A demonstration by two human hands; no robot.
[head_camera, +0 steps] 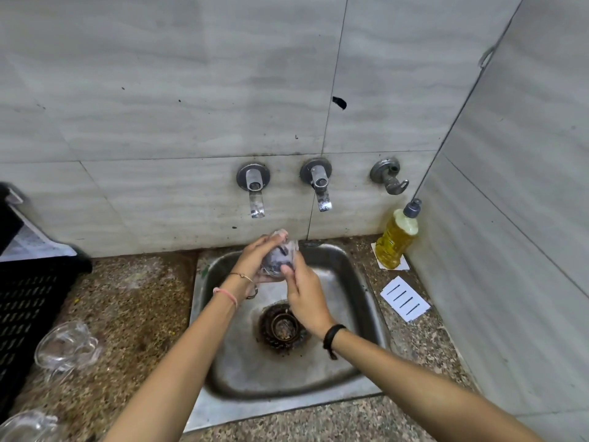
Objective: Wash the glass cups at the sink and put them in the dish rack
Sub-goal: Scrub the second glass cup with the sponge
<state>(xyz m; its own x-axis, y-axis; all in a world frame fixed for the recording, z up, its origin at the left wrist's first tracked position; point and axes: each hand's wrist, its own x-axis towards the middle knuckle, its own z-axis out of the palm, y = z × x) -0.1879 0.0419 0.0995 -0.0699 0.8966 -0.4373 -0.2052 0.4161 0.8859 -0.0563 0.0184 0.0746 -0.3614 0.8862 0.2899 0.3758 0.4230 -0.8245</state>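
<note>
Left-hand fingers curled over the top of a glass cup; left hand clamped on it; right hand pinched its lower edge, thumb on the glass. Cup held tilted above the back of the sink, just below the wall taps; no water stream could be made out. Outward, left of the basin: second cup and third cup lay on the stone counter, beside the black crate, probably the dish rack; its inside was out of view. Soap bottle stood at right. Judgement: one cup mid-wash; two unwashed or waiting; none seen racked; most of the task left.
</note>
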